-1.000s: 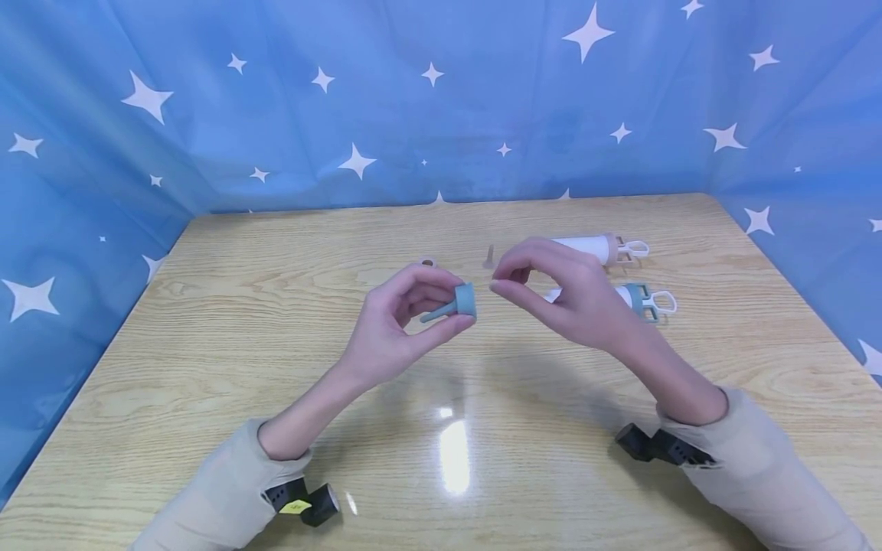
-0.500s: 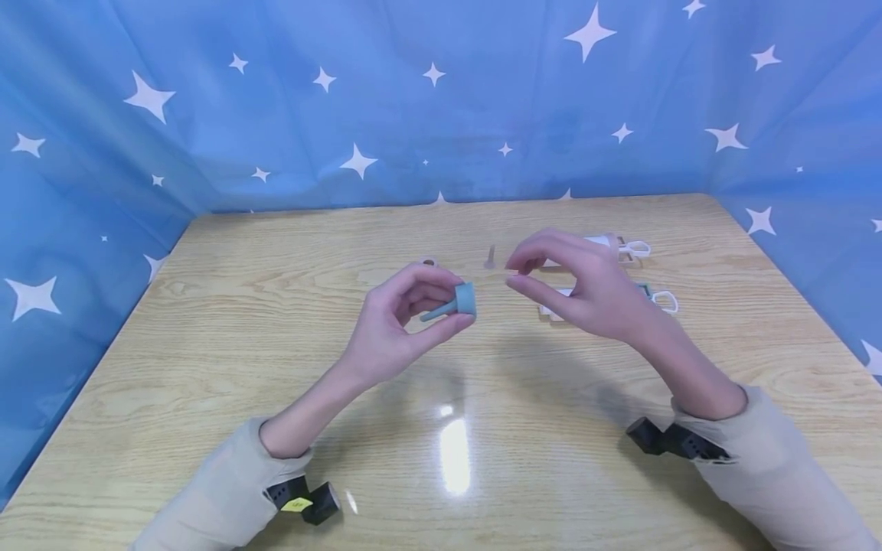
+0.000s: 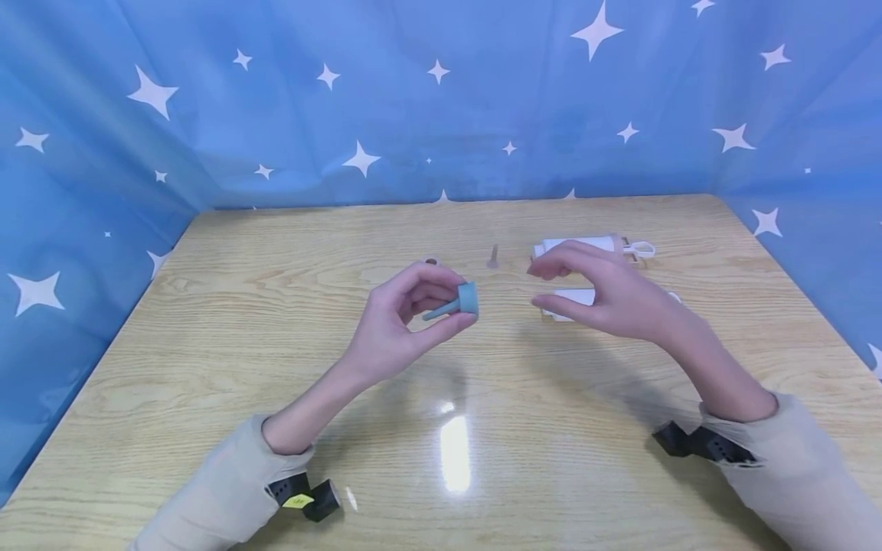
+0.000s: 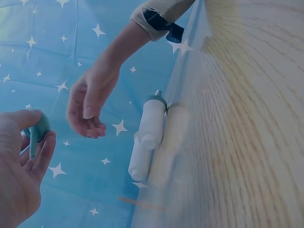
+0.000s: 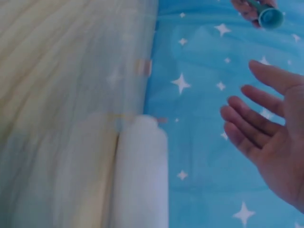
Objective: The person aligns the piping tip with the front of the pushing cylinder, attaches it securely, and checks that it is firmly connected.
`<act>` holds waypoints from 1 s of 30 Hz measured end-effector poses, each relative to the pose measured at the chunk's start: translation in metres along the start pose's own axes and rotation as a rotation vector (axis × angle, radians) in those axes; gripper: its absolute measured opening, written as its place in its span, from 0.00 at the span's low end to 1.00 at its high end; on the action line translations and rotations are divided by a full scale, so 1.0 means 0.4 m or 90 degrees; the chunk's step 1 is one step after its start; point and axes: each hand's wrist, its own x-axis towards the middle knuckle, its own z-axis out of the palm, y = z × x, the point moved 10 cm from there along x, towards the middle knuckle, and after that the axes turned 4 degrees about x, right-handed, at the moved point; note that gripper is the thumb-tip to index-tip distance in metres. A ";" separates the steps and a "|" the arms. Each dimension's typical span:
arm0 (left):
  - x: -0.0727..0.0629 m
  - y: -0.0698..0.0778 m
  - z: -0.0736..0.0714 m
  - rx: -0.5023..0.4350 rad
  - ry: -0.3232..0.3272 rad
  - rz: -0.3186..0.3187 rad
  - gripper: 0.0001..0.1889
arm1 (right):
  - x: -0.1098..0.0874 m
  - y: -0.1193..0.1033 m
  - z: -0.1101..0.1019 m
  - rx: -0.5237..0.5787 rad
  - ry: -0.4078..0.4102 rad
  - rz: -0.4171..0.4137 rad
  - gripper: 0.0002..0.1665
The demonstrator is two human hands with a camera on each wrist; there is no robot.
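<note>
My left hand [image 3: 390,329] pinches a small teal funnel-shaped nozzle [image 3: 468,298] between thumb and fingertips above the table, its thin stem pointing back toward the palm. In the right wrist view its hollow wide end [image 5: 271,19] shows. My right hand [image 3: 616,298] holds nothing; thumb and fingers stand spread apart. Below it on the table lie two white tubes with looped handles: one with a pink collar [image 3: 618,244], and a nearer tube [image 3: 577,294], partly hidden by the hand. In the left wrist view, the nearer tube's teal collar [image 4: 156,99] shows.
A small pinkish nozzle [image 3: 493,259] stands on the wooden table [image 3: 276,306] between the hands, farther back. Behind the left hand a small brown-centred piece [image 3: 431,261] is mostly hidden. A blue star-patterned curtain [image 3: 386,92] closes off the back and sides.
My right hand has moved right, away from the left hand, and its thumb and fingers have spread from nearly touching. My left hand keeps the nozzle in the same place.
</note>
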 end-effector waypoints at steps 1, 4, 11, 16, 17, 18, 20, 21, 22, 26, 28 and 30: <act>0.001 -0.001 0.001 0.000 -0.001 0.000 0.20 | -0.007 0.012 0.000 0.004 -0.008 0.014 0.22; 0.002 -0.004 0.003 0.001 -0.004 0.001 0.20 | -0.027 0.045 -0.003 0.013 -0.024 0.048 0.24; 0.000 -0.011 0.005 0.000 -0.006 -0.008 0.19 | -0.045 0.088 -0.002 0.028 -0.053 0.064 0.30; -0.001 -0.014 0.008 -0.003 -0.007 -0.014 0.19 | -0.053 0.111 0.013 0.001 -0.079 0.070 0.29; -0.001 -0.013 0.008 -0.002 -0.007 -0.013 0.19 | -0.054 0.114 0.015 -0.006 -0.084 0.069 0.29; -0.001 -0.013 0.008 -0.002 -0.007 -0.013 0.19 | -0.055 0.116 0.019 -0.013 -0.089 0.068 0.28; -0.001 -0.012 0.009 0.000 -0.007 -0.011 0.19 | -0.058 0.124 0.026 -0.024 -0.097 0.069 0.28; 0.000 -0.012 0.009 0.000 -0.007 -0.011 0.19 | -0.059 0.125 0.029 -0.030 -0.102 0.065 0.27; 0.000 -0.013 0.009 0.002 -0.008 -0.011 0.19 | -0.060 0.128 0.033 -0.035 -0.106 0.064 0.27; 0.000 -0.014 0.008 0.007 -0.009 -0.011 0.19 | -0.064 0.135 0.046 -0.047 -0.121 0.057 0.24; -0.001 -0.016 0.007 0.008 -0.009 -0.011 0.19 | -0.064 0.140 0.049 -0.044 -0.127 0.061 0.23; -0.001 -0.016 0.006 0.010 -0.008 -0.011 0.19 | -0.065 0.146 0.051 -0.038 -0.131 0.069 0.23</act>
